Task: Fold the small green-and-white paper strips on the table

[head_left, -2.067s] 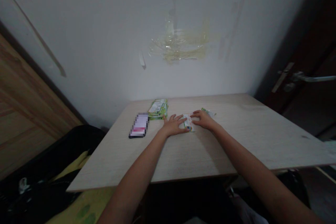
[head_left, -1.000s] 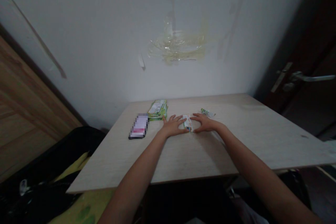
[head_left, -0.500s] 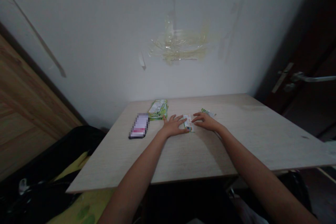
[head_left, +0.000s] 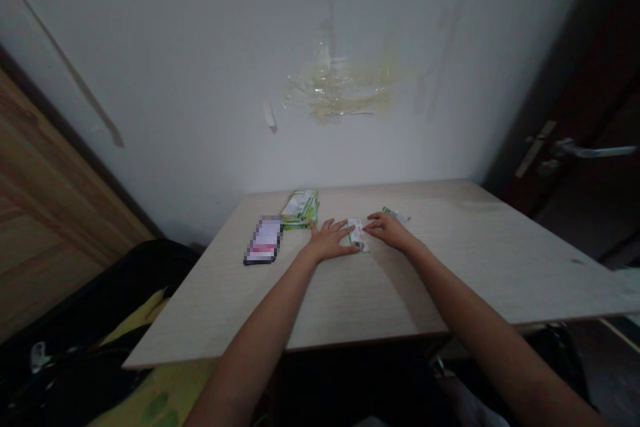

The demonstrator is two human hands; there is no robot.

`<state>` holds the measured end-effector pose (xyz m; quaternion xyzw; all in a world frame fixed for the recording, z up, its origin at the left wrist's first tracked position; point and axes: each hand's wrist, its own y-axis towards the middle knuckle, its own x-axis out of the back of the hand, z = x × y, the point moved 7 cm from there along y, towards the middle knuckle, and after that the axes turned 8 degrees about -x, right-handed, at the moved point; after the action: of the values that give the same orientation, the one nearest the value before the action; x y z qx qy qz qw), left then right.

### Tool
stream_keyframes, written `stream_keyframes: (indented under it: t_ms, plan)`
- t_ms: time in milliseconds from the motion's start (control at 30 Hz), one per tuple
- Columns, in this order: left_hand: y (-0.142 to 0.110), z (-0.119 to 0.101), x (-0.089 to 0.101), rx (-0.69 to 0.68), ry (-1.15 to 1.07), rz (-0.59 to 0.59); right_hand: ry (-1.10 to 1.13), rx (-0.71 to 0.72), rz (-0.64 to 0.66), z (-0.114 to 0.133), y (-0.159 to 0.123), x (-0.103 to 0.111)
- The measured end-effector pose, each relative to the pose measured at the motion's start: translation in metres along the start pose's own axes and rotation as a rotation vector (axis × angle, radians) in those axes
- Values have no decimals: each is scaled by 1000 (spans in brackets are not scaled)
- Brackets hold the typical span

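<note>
A small white printed packet [head_left: 358, 236] with coloured patches lies flat on the table between my hands. My left hand [head_left: 330, 240] rests with its fingers spread, thumb and index finger touching the packet's left edge. From the right, my right hand [head_left: 389, 229] reaches the packet with its fingertips at the right edge; its fingers are stretched out and no grip shows. Behind the right hand lies a small green and white strip [head_left: 396, 215], partly hidden by it. A pile of green packets [head_left: 301, 207] sits beyond my left hand.
A phone [head_left: 264, 240] with a blurred screen lies left of my left hand, beside the pile. The pale table [head_left: 500, 267] meets a wall [head_left: 225, 80] with old tape. To the right is a dark door with a metal handle [head_left: 595, 149]; dark and yellow fabric lies lower left.
My right hand has moved slightly left, and its fingertips have come down to the packet's right edge. My left hand stays in place on the packet.
</note>
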<state>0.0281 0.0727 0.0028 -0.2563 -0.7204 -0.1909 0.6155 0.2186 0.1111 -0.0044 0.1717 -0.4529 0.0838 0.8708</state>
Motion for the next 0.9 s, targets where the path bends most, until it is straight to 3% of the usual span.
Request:
stream_keyframes:
  t_ms: [333,900]
  plan:
    - [-1,-3,3,10,3,9,-173,-125,-10,7,4,-1]
    - [-1,-4,3,22,-4,15,-295,-216,-41,30,2,1]
